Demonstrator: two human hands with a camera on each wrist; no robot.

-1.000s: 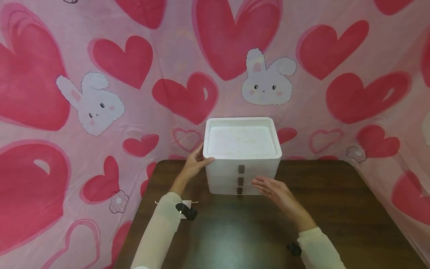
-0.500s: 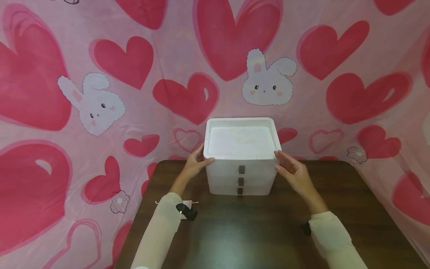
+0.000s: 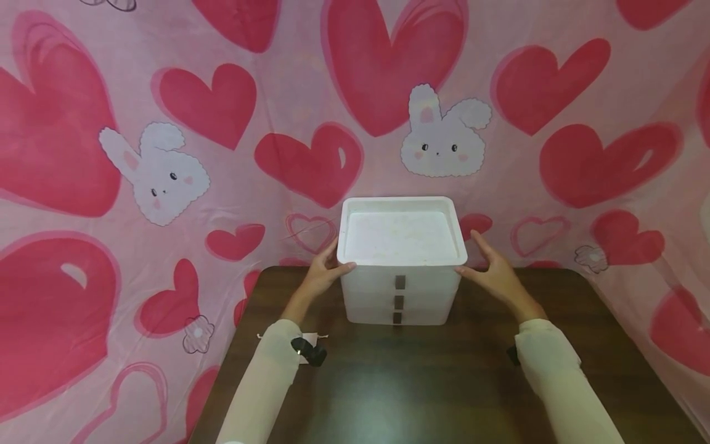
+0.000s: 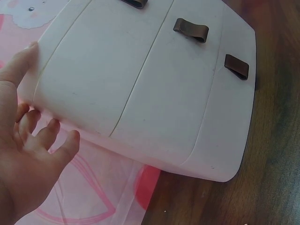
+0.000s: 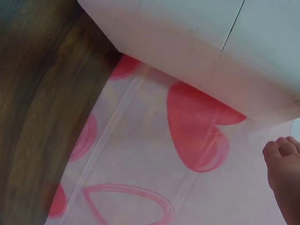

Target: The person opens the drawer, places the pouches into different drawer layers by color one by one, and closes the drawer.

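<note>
Wearing pale sleeves (image 3: 259, 382), a person has both arms stretched over a dark brown wood-look table (image 3: 388, 394). A black device (image 3: 308, 350) sits at the left wrist, partly covering a small pale item (image 3: 309, 338) with cord-like ends on the tabletop.

Farther in, the left hand (image 3: 323, 271) is clamped on the front left corner of a white drawer box (image 3: 370, 297), thumb on the front, fingers against the left side. The right hand (image 3: 498, 279) has thumb and fingers spread well apart; its thumb tip is at the front right edge, though I cannot tell whether it touches.

The box stands upright toward the table's far edge, with three brown tabs (image 3: 400, 282) down its front and a raised rim around its top (image 3: 399, 237). Behind hangs a pink cloth (image 3: 299, 68) printed with red hearts (image 3: 211, 108) and white rabbits (image 3: 442, 148).
</note>
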